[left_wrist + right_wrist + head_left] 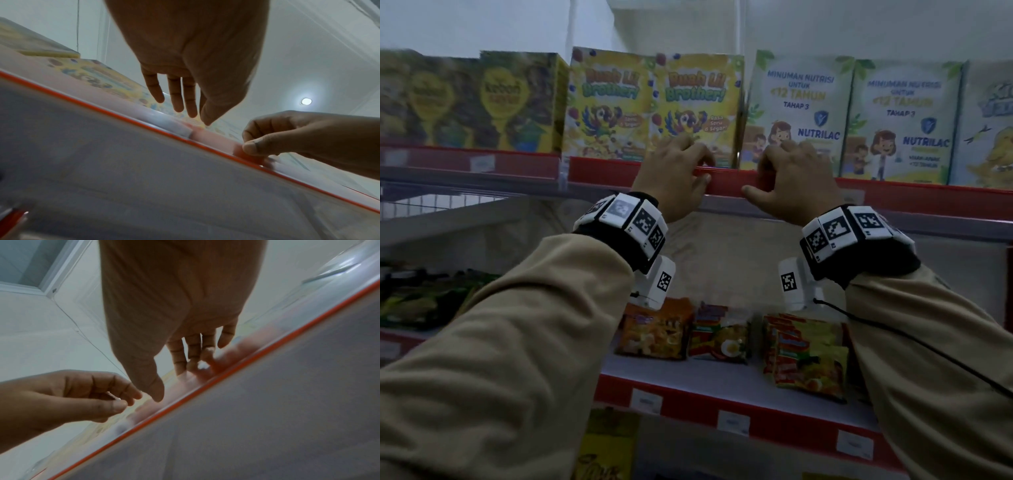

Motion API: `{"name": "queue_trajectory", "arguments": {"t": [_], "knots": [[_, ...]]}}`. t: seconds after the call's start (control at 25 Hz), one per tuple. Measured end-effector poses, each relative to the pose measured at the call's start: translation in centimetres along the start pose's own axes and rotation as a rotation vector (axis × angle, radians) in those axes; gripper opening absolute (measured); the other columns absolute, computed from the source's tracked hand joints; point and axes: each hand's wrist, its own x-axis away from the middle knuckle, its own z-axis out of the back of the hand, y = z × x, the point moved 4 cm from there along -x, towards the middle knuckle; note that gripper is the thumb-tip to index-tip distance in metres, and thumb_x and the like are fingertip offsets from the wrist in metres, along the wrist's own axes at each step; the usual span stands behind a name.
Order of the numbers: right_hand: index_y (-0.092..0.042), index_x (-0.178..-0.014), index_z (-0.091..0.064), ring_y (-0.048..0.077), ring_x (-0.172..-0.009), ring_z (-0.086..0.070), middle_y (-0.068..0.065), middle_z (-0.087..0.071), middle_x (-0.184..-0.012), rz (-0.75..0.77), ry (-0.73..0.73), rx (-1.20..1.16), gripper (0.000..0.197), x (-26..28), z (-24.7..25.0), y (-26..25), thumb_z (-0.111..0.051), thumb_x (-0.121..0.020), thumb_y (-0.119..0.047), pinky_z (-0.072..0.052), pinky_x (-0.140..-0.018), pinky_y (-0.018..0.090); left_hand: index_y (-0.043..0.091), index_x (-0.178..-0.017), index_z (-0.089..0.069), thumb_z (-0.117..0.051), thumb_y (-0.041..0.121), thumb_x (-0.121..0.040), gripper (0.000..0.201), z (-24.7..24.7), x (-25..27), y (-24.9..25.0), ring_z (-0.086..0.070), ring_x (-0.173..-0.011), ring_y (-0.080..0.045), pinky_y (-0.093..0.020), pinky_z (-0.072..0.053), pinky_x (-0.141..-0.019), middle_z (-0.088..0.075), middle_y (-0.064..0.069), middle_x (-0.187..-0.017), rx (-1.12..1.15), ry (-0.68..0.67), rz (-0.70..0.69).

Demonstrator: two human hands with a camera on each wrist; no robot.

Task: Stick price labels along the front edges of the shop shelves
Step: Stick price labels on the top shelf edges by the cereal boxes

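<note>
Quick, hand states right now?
Left hand: curled at the shelf edge; grip cannot be told.
Right hand: pinching the shelf edge, thumb on front.
</note>
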Motion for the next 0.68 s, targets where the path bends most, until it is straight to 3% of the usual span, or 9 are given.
{"name": "queue_trajectory", "arguments": {"t": [0.16,0.36,0.52,0.68], "knots": [[-0.012,-0.101,-0.053,0.032,-0.108,-0.044,0.015,-0.053,-0.108,0.07,-0.028,0.038,0.046,-1.6,-1.5,-4.7,-0.064,-0.079,-0.05,-0.04,-0.091,0.044,0.017,-0.123,-0.055,-0.058,0.025,-0.089,0.036,0.8,1.0,-4.9,-0.041,-0.119,-0.026,-0.039,-0.036,-0.1,-0.047,-0.009,-0.124,-0.032,0.051,0.037],[-0.01,-0.105,-0.053,0.033,-0.109,-0.043,0.015,-0.053,-0.11,0.067,0.01,0.069,0.046,-2.2,-2.3,-7.3,-0.068,-0.08,-0.045,-0.037,-0.093,0.042,0.016,-0.133,-0.052,-0.058,0.03,-0.091,0.045,0.4,1.9,-7.6,-0.037,-0.121,-0.029,-0.042,-0.033,-0.103,-0.046,-0.009,-0.131,-0.084,0.013,-0.034],[-0.012,-0.102,-0.054,0.031,-0.107,-0.044,0.014,-0.055,-0.109,0.001,-0.035,0.033,0.043,-2.5,-2.7,-7.6,-0.071,-0.079,-0.043,-0.034,-0.094,0.039,0.01,-0.126,-0.059,-0.062,0.028,-0.089,0.041,0.5,2.0,-8.3,-0.043,-0.116,-0.03,-0.04,-0.037,-0.099,-0.052,-0.01,-0.124,-0.02,0.055,-0.121],[-0.014,-0.097,-0.058,0.028,-0.099,-0.05,0.009,-0.058,-0.104,-0.056,-0.026,-0.032,0.031,-2.9,-2.3,-8.3,-0.073,-0.077,-0.033,-0.037,-0.084,0.032,0.007,-0.114,-0.062,-0.07,0.023,-0.084,0.035,0.7,1.9,-8.9,-0.046,-0.11,-0.031,-0.038,-0.037,-0.095,-0.055,-0.013,-0.116,0.064,0.108,-0.154]]}}
